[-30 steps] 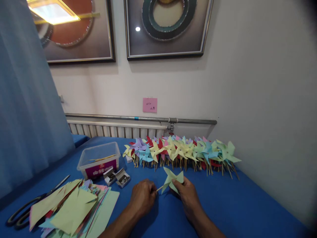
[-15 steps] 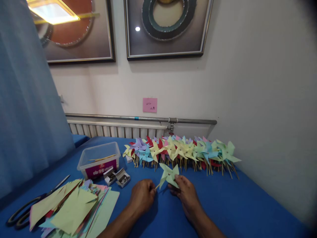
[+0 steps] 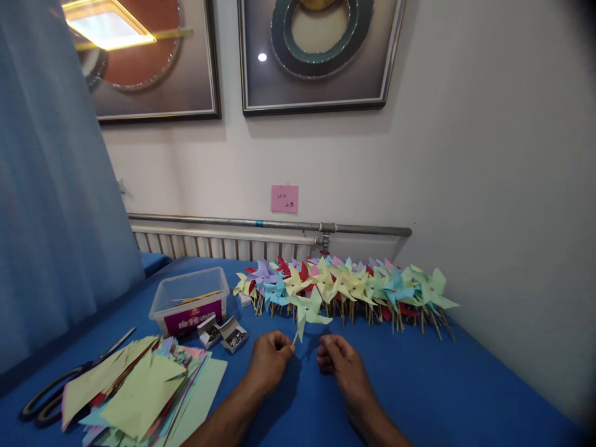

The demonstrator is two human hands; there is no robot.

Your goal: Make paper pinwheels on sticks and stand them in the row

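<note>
Now | left hand (image 3: 270, 359) pinches pinwheel (image 3: 307, 308) stick | right hand (image 3: 338, 361) loosely curled, empty, beside it

A pink note (image 3: 284, 198) stuck on the wall above the table's far edge bears small handwriting, too small to read. The plastic box (image 3: 192, 301) has a purple label with illegible print.

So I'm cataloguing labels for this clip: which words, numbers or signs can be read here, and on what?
Pink note on the wall: handwriting, too small to read.
Purple label on the plastic box: white print, too blurred to read.
Small metal boxes: no legible text.
Nothing else carries writing.
</note>
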